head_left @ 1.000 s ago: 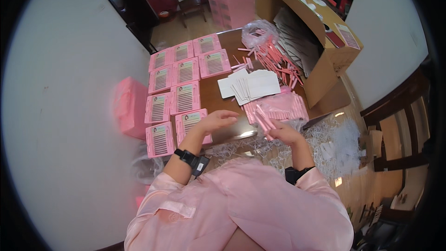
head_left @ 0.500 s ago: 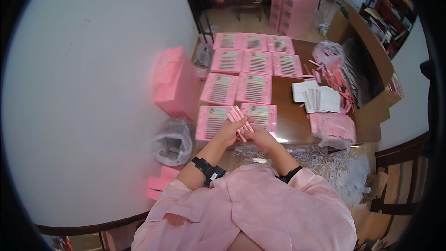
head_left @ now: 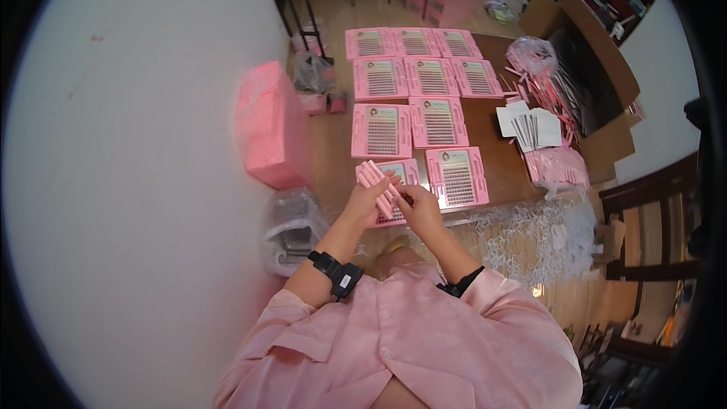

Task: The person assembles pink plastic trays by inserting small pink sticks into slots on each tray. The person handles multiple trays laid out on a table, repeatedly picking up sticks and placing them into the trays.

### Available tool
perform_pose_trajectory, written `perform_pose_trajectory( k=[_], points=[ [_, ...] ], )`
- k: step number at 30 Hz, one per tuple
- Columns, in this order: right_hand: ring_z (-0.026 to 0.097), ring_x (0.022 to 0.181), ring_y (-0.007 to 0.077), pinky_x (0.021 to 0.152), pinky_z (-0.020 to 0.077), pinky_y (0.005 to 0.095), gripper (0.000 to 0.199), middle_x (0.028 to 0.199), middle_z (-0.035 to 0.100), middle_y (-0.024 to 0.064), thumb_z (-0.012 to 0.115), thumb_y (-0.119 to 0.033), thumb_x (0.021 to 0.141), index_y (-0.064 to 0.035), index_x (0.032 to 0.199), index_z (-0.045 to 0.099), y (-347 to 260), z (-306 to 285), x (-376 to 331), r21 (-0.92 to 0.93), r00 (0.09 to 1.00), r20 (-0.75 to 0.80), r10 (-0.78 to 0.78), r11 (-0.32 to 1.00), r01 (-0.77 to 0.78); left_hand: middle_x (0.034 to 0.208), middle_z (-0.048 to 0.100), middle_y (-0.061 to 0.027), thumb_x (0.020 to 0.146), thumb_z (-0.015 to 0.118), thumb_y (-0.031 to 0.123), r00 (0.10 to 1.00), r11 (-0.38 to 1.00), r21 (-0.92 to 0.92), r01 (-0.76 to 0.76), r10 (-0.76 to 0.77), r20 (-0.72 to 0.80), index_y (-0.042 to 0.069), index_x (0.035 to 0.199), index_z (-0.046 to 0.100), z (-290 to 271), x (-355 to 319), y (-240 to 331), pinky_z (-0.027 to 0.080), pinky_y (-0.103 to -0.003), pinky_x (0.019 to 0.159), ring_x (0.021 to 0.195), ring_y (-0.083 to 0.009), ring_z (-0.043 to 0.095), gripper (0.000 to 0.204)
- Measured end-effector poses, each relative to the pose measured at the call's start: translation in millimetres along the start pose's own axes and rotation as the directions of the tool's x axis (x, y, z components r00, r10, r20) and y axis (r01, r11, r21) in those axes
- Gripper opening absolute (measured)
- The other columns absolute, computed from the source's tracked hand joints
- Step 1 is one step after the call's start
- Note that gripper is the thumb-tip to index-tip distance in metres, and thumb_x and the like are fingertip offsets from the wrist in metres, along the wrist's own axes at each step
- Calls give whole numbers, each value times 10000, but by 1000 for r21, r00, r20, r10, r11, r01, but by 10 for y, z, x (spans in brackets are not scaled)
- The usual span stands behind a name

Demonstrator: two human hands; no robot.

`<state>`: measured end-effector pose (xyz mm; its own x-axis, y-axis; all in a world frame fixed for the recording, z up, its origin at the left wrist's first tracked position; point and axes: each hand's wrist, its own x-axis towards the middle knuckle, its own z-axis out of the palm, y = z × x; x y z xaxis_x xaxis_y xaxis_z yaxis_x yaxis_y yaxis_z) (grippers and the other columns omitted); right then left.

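My left hand [head_left: 365, 204] is closed around several slim pink tubes [head_left: 376, 182], lying side by side and slanting across the palm. From the right, my right hand [head_left: 421, 208] pinches at the tubes' edge with bent fingers; its fingertips are partly hidden. Both hands hover over the near left pink false-eyelash tray [head_left: 407, 172], covering much of it. Beside it lies another pink eyelash tray [head_left: 458, 179], with dark rows of lash clusters and a coloured card at the top. Several more such trays [head_left: 381, 130] stand in rows behind on the brown table [head_left: 485, 163].
At the table's right lie white cards [head_left: 541, 127], loose pink tubes [head_left: 556, 102], a plastic bag of pink pieces [head_left: 560, 167] and an open carton [head_left: 606, 91]. Shredded paper [head_left: 522, 238] covers floor below. Left stand a pink wrapped stack [head_left: 271, 129] and a plastic-lined bin [head_left: 291, 231].
My view has shifted, and my hands now sit over the near left tray. My right fingers have moved from beneath the tubes to their right edge. The left hand keeps hold of them.
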<state>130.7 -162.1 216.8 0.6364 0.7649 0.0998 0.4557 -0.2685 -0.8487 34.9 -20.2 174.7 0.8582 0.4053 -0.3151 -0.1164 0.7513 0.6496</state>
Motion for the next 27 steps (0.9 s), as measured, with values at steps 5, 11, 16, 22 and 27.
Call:
perform_pose_trajectory(
  k=[5,11,16,22,27],
  points=[
    [665,796,364,723,526,434,211,862,680,196,701,-154,842,-7,993,717,483,48,422,3,984,-108,142,990,-143,1246,605,-189,961,645,141,990,992,81,96,-87,-115,-53,1364,463,-168,289,249,523,-402,943,1114,-270,620,482],
    [705,813,336,747,548,403,262,897,719,196,699,-183,868,-3,1057,728,1146,-44,1370,-238,926,-277,255,916,-323,1277,596,-206,934,665,120,966,985,102,141,-114,-234,-59,1385,436,-644,552,781,515,-414,984,1137,-292,613,537],
    [678,945,368,842,538,408,282,971,707,226,656,-159,881,13,1096,715,1160,113,1757,-54,900,-351,258,954,-295,1317,569,-236,998,582,189,955,981,101,168,-137,-263,-41,1420,413,-975,813,1033,513,-431,985,1175,-321,598,509],
    [693,683,193,603,552,313,315,852,717,149,677,-152,901,10,1171,691,1113,255,1257,120,813,-258,522,852,-509,1374,523,-213,1022,555,229,927,954,46,296,-275,-255,3,1430,422,-1359,1391,1258,482,-432,1041,1210,-305,566,485],
    [666,710,108,599,523,266,298,827,703,64,687,-137,910,2,1174,702,1007,263,670,600,468,-247,849,513,-614,1392,508,-218,1033,534,248,887,891,42,453,-445,-127,-11,1461,377,-1565,2246,1452,487,-449,1038,1219,-313,562,524]
  ],
)
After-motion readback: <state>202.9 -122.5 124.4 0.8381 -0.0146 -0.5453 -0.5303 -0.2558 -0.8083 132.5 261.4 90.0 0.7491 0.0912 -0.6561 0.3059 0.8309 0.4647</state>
